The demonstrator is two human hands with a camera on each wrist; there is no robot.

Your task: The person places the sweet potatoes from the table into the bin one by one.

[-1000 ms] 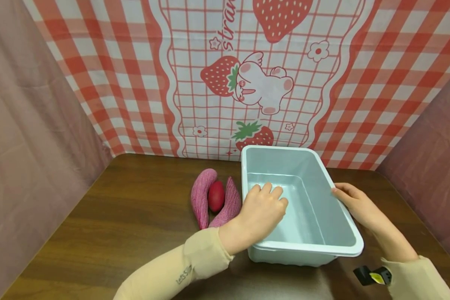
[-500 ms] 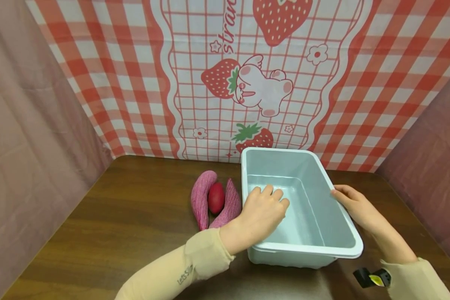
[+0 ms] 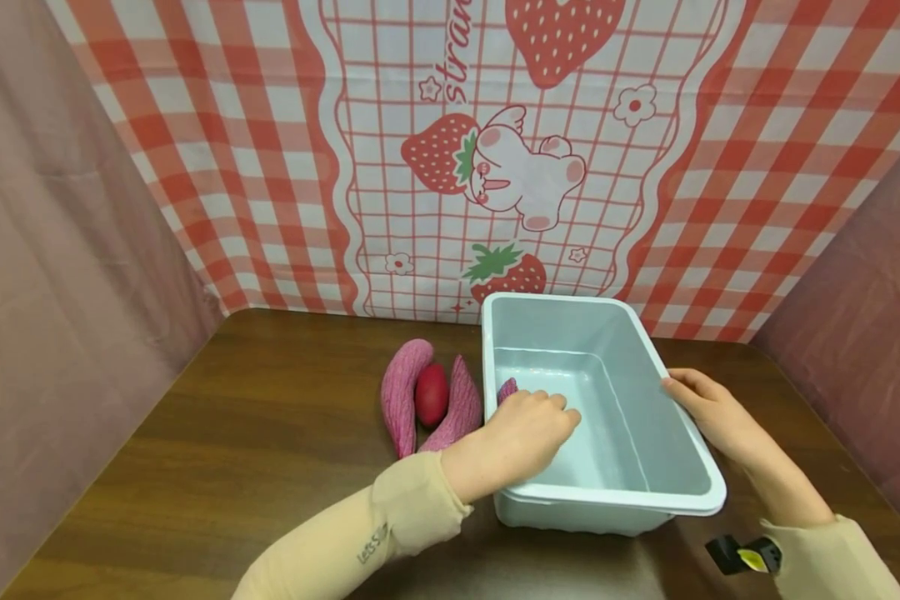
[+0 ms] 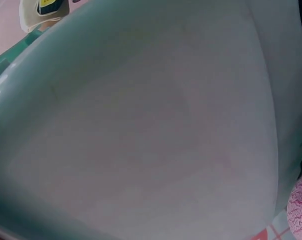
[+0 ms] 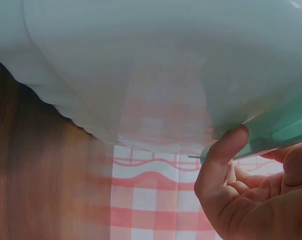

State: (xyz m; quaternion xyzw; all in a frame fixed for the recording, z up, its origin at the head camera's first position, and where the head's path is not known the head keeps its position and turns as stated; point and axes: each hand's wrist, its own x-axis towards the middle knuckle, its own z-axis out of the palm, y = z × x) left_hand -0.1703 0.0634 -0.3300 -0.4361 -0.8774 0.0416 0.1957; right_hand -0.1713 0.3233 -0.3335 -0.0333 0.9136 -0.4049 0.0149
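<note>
In the head view a pale blue plastic bin (image 3: pixel 600 500) stands on the table. My left hand (image 3: pixel 521 437) reaches over its near-left rim, fingers curled downward inside. A purple sweet potato (image 3: pixel 507 389) shows its tip beside the knuckles; the rest, and my fingertips, are hidden. My right hand (image 3: pixel 708 408) grips the bin's right rim; in the right wrist view its thumb (image 5: pixel 231 145) presses the outer wall. Left of the bin lie two more purple sweet potatoes, a curved one (image 3: pixel 401 392) and a tapered one (image 3: pixel 457 408), with a dark red oval thing (image 3: pixel 432 394) between them.
A red-and-white checked strawberry cloth (image 3: pixel 270 167) hangs behind the wooden table (image 3: pixel 217 467). Pinkish curtains (image 3: pixel 67 250) flank both sides. In the left wrist view the bin's smooth wall (image 4: pixel 151 130) fills most of the picture.
My left hand has tipped slightly down and to the right inside the bin, and the tip of the purple sweet potato has come into sight. The right hand and the bin stay put.
</note>
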